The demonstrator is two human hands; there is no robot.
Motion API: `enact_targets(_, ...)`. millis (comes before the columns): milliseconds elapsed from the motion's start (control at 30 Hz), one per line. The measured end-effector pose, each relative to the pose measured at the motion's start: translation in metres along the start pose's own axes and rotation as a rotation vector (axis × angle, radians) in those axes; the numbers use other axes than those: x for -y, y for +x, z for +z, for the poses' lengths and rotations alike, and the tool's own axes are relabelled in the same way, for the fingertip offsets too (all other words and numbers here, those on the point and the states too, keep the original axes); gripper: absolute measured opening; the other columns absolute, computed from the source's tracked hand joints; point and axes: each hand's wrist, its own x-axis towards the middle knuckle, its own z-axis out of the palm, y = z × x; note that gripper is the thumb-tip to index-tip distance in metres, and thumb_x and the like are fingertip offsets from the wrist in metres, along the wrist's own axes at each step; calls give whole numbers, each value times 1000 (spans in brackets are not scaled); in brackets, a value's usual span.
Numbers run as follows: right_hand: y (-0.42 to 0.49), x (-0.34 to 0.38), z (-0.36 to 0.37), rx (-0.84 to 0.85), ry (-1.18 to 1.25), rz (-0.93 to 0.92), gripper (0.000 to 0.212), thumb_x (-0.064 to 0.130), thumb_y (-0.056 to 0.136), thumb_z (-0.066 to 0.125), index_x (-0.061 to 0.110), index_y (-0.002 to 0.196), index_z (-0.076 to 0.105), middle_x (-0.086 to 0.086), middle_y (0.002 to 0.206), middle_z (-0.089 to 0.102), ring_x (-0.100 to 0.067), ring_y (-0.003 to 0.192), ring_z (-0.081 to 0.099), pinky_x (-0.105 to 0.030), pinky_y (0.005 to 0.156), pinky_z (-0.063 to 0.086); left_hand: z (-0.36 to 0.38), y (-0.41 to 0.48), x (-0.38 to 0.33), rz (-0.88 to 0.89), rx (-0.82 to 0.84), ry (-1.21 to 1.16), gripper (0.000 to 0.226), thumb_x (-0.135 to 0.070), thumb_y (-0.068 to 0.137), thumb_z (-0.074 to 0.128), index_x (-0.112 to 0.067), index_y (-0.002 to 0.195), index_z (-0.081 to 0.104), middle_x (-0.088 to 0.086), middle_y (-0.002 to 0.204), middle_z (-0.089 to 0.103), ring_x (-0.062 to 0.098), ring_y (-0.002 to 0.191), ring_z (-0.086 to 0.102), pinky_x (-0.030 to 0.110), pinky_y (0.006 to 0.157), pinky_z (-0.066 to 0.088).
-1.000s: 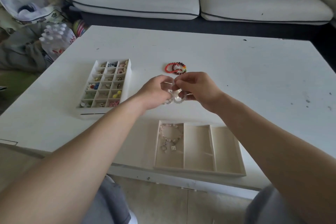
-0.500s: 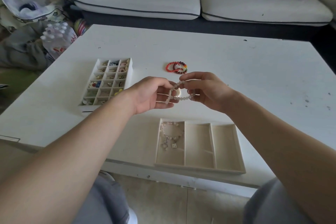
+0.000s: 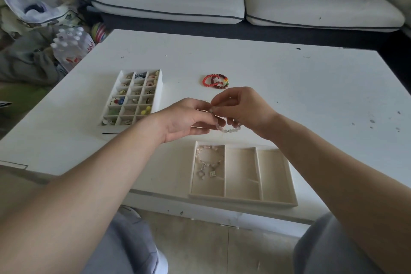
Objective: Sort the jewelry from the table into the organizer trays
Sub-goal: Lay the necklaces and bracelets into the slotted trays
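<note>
Both hands hold a white beaded bracelet (image 3: 231, 129) in the air above the table's middle. My left hand (image 3: 184, 118) pinches its left side and my right hand (image 3: 242, 109) pinches its top; part of the loop hangs below my fingers. Just beneath, at the near edge, lies a beige organizer tray (image 3: 275, 201) with long compartments; its left one holds a pale charm bracelet (image 3: 209, 160). Two red beaded bracelets (image 3: 215, 81) lie on the table behind my hands. A white grid tray (image 3: 160, 87) with several small pieces in its cells sits to the left.
The white table (image 3: 311, 100) stretches wide to the right and back. A white sofa (image 3: 244, 2) stands behind it. A pack of water bottles (image 3: 71, 49) and bags lie on the floor at the left. My knees show below the table's front edge.
My hands have shifted slightly right and lower with the white bracelet, and its loop now hangs lower between them. The rest has stayed put.
</note>
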Motion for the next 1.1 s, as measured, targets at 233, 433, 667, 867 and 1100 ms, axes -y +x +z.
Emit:
enact_targets(233, -8, -1, -1, 73, -97, 27, 18, 2, 85, 76, 3, 102, 70, -9, 80, 71, -16, 61, 59, -25, 59, 51, 6, -11, 12, -23, -37, 34, 22, 6, 93, 64, -4, 112, 67, 13, 99, 77, 20, 90, 73, 31, 84, 61)
enact_targets(433, -12, -21, 6, 225, -295, 162, 10, 6, 92, 66, 10, 100, 71, -3, 74, 69, -13, 66, 65, -33, 73, 61, 7, -25, 26, -90, -63, 23, 22, 8, 94, 62, -2, 113, 65, 12, 94, 77, 21, 83, 75, 31, 75, 62)
enact_targets(667, -22, -29, 28, 258, -271, 205, 21, 23, 98, 63, 4, 103, 70, -11, 83, 73, -16, 71, 69, -23, 58, 57, 9, -39, 39, -201, -66, 105, 14, 1, 96, 61, -6, 107, 65, 15, 97, 76, 24, 85, 75, 33, 79, 61)
enact_targets(867, -33, -35, 36, 318, -317, 204, 18, 26, 98, 63, 9, 102, 69, -11, 89, 74, -22, 74, 73, -27, 61, 57, 16, -45, 41, -276, -28, 164, 23, -14, 97, 60, -2, 115, 67, 14, 95, 76, 29, 92, 75, 41, 86, 60)
enact_targets(1100, -39, -37, 39, 369, -342, 192, 23, 26, 101, 60, 5, 102, 69, -20, 94, 74, -17, 68, 71, -23, 60, 55, 25, -49, 41, -330, -20, 176, 15, -13, 96, 56, -6, 100, 68, 9, 83, 71, 32, 79, 72, 45, 85, 58)
